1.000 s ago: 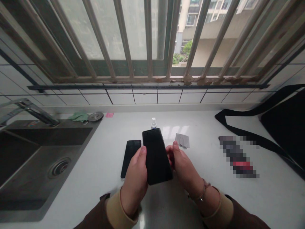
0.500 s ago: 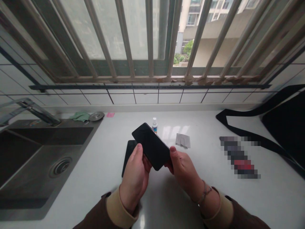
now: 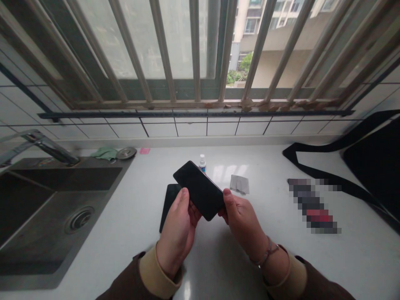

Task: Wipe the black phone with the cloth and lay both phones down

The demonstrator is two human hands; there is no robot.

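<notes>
The left hand (image 3: 176, 231) and right hand (image 3: 245, 216) are holding up a phone (image 3: 200, 189) nearer than the bottle (image 3: 202, 163), fingers gripping its edges, this handling step's next move probably calling for steady support.

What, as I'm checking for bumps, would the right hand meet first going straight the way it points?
Likely the held phone, which the right hand touches; depth beyond it is unclear.
</notes>
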